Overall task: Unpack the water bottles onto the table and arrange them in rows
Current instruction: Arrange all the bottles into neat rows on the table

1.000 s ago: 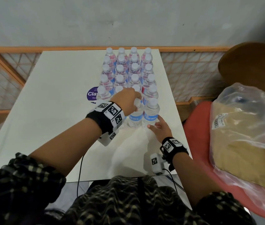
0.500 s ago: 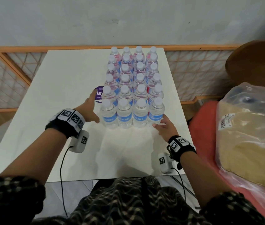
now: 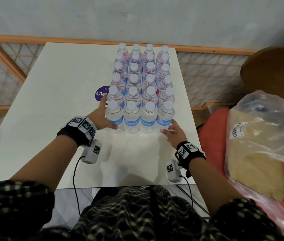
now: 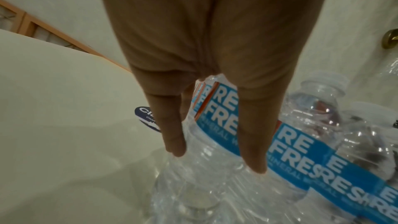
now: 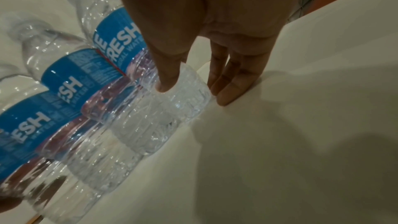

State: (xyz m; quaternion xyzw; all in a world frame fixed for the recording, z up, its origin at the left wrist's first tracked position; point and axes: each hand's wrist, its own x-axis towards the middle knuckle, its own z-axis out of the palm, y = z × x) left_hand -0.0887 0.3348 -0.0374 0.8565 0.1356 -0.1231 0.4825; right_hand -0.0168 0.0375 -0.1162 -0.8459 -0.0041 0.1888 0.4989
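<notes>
Several clear water bottles point(image 3: 141, 80) with blue labels and white caps stand upright in tight rows on the white table point(image 3: 64, 105). My left hand point(image 3: 105, 117) lies flat against the left side of the block, fingers straight along the nearest left bottle point(image 3: 114, 117), thumb at its front. In the left wrist view the straight fingers point(image 4: 172, 135) rest on the bottle point(image 4: 215, 168). My right hand point(image 3: 171, 132) touches the nearest right bottle point(image 3: 165, 117) low down. The right wrist view shows the thumb point(image 5: 168, 74) on that bottle point(image 5: 183, 101), the fingers beside its base.
A round purple sticker point(image 3: 101, 94) lies on the table left of the bottles. A plastic bag point(image 3: 263, 145) with a tan bundle sits on a red seat at the right. An orange-framed lattice rail point(image 3: 207, 73) runs behind the table. Bare tabletop stretches left and in front.
One second ago my left hand was on top of a front bottle's cap. It has moved down to the left flank of the block. The right hand stays at the front right bottle.
</notes>
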